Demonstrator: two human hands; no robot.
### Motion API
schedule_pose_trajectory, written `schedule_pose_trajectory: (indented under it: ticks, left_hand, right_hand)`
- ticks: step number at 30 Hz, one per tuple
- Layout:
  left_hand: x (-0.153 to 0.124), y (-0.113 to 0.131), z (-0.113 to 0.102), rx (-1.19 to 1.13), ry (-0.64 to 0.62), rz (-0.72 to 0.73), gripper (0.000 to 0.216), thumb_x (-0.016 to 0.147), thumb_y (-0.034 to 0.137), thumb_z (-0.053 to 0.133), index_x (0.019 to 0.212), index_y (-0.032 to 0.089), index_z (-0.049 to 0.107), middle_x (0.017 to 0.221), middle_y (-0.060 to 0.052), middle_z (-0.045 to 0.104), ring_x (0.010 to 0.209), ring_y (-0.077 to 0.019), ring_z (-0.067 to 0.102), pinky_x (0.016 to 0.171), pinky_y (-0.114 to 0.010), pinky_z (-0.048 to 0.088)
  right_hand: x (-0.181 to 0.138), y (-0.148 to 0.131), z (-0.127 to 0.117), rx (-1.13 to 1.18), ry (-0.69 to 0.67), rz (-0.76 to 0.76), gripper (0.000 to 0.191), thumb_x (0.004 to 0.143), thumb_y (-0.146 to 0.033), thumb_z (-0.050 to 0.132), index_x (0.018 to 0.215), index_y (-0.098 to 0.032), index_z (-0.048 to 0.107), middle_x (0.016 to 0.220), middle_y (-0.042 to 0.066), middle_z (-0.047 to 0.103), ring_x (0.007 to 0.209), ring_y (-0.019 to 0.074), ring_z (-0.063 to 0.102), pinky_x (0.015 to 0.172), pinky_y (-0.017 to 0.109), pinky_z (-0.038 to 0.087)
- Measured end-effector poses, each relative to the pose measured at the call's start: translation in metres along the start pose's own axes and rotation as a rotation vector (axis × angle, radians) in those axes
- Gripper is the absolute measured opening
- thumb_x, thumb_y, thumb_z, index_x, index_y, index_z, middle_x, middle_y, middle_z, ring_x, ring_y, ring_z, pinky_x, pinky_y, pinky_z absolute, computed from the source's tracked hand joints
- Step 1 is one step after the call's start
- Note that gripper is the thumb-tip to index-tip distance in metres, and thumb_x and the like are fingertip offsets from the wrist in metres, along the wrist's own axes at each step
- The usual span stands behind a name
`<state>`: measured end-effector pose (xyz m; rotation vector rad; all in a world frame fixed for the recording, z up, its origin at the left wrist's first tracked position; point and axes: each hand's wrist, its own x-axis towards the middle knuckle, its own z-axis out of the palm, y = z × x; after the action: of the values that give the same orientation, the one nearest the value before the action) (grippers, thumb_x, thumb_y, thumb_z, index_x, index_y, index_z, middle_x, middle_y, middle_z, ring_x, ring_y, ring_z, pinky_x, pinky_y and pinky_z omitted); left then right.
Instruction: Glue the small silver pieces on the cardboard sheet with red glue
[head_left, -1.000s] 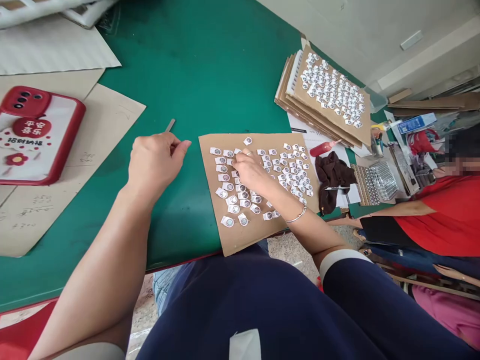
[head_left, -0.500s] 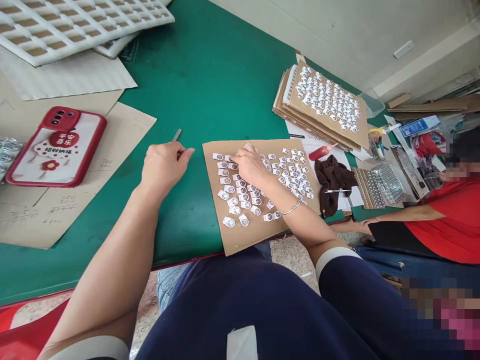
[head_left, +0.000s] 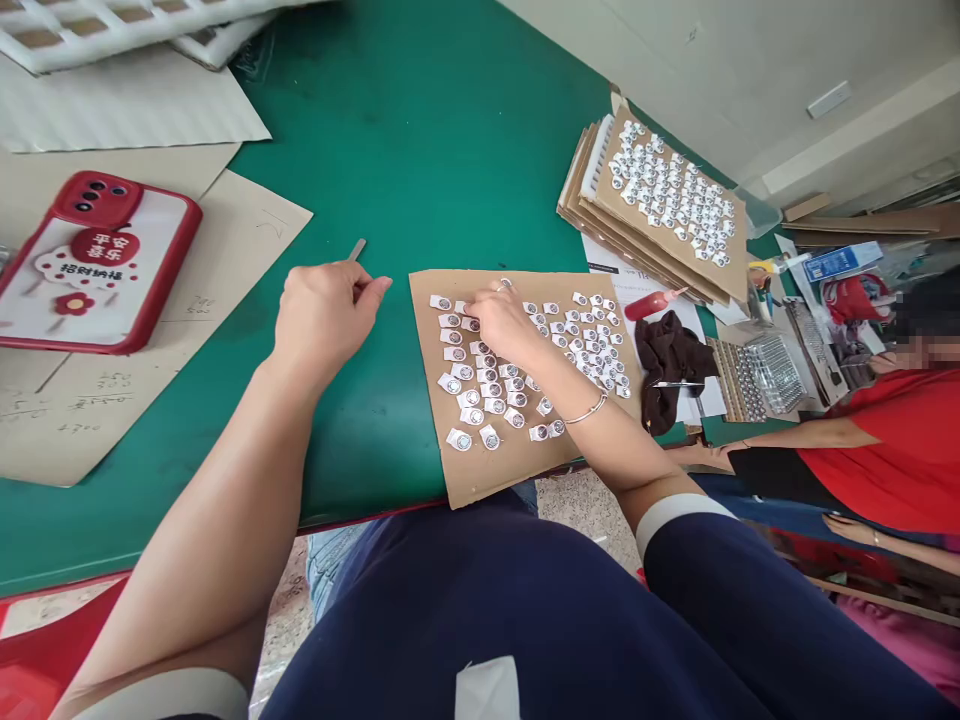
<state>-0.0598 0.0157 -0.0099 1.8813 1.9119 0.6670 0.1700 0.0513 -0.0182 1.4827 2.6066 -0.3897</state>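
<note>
My left hand (head_left: pixel 319 315) is closed above the green table, left of a cardboard sheet (head_left: pixel 480 480). A thin, flat metal strip (head_left: pixel 358 249) sticks out past its fingers; the rest is hidden in the grip. Rows of small round patterned pieces with white paper tabs (head_left: pixel 460 439) lie on the sheet. Over its upper left part is my right hand (head_left: pixel 501 318), fingers bent and drawn together, tips at one tabbed piece (head_left: pixel 463 308). What lies between those fingertips is too small to make out. A ring and a bracelet show on this hand and wrist.
A red-framed phone case (head_left: pixel 105 262) lies on written-on cardboard at left, below white grid trays (head_left: pixel 150 30). Stacked cardboard sheets (head_left: pixel 600 205) with similar pieces stand at right, near a red squeeze bottle (head_left: pixel 654 303) and dark cloth (head_left: pixel 673 360). A person in red (head_left: pixel 892 450) sits beyond.
The view has shifted slightly, so most things sit a little differently in the picture. Both hands keep nearly the same pose. Another person's forearm now shows at the lower right.
</note>
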Motion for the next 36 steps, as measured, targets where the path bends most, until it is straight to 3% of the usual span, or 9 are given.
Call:
schedule_pose_trajectory:
  ticks: [5,10,16,28,36]
  left_hand:
    - [0.003,-0.003,0.003,0.011,-0.02,-0.019,0.033,0.087,0.043,0.048,0.077,0.014,0.06,0.057,-0.002,0.049,0.055,-0.0126,0.042,0.052,-0.024,0.03]
    - [0.004,-0.003,0.004,0.04,-0.048,-0.03,0.035,0.087,0.045,0.045,0.081,0.014,0.062,0.061,-0.004,0.052,0.059,-0.0146,0.045,0.056,-0.025,0.033]
    - [0.002,-0.001,0.006,0.057,-0.039,-0.007,0.034,0.087,0.044,0.046,0.081,0.014,0.062,0.061,-0.004,0.053,0.059,-0.0142,0.045,0.055,-0.024,0.031]
    - [0.001,0.003,0.0,0.068,-0.056,-0.016,0.035,0.088,0.042,0.047,0.085,0.012,0.064,0.062,-0.005,0.053,0.064,-0.0164,0.05,0.06,-0.025,0.036]
    - [0.0,-0.001,0.005,0.097,-0.043,0.004,0.039,0.089,0.048,0.043,0.085,0.014,0.062,0.062,-0.003,0.05,0.063,-0.0143,0.048,0.061,-0.025,0.036]
  right_hand:
    - [-0.01,0.004,-0.005,0.077,0.07,0.043,0.036,0.079,0.001,0.038,0.085,-0.014,0.07,0.074,0.008,0.055,0.086,0.023,0.04,0.075,0.037,0.029]
    - [-0.051,0.0,-0.015,0.136,0.176,0.103,0.044,0.08,0.001,0.035,0.098,-0.018,0.07,0.079,0.007,0.061,0.088,0.0222,0.044,0.078,0.037,0.033]
    - [-0.089,-0.005,-0.002,0.019,0.076,0.047,0.043,0.082,-0.003,0.037,0.103,-0.021,0.07,0.082,0.008,0.062,0.09,0.0239,0.043,0.08,0.039,0.031]
    - [-0.094,-0.013,0.006,-0.078,0.106,-0.042,0.039,0.084,-0.004,0.037,0.1,-0.019,0.069,0.081,0.008,0.06,0.089,0.0235,0.041,0.082,0.039,0.028]
    - [-0.083,-0.012,0.005,-0.013,-0.023,-0.051,0.037,0.084,-0.003,0.036,0.087,-0.017,0.07,0.073,0.007,0.057,0.084,0.0216,0.04,0.077,0.036,0.028]
